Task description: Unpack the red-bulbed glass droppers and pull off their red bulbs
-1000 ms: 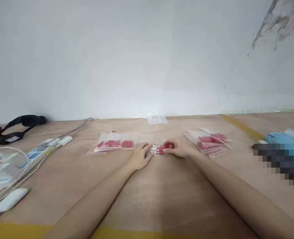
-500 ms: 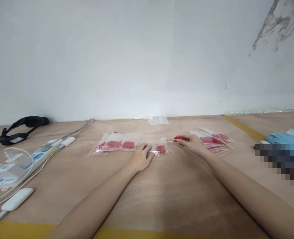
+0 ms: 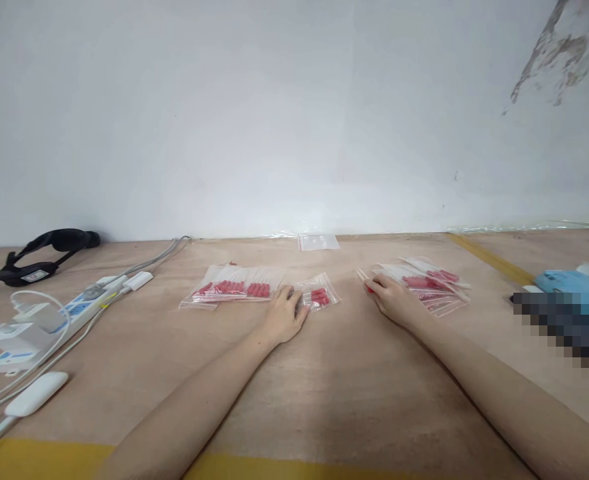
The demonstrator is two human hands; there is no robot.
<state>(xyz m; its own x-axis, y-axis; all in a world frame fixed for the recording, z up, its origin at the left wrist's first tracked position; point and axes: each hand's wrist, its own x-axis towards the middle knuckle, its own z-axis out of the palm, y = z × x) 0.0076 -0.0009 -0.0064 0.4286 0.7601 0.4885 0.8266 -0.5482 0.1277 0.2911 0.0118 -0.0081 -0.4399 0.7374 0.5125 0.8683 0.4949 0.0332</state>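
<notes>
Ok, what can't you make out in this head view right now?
- Right hand: its fingers cover whatever it grips beside the bag pile; only a red speck shows.
- Small bag: red pieces too small to count; left hand covers its near edge.
- Right edge: a pixelated block hides what lies there.
- Power strip: cables cut off by the left edge.

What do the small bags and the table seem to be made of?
The bags look like thin clear glossy plastic: the red pieces show through, and a sealing strip runs along the edge. The table looks like pale matte plywood or wood veneer, with faint grain visible.
</notes>
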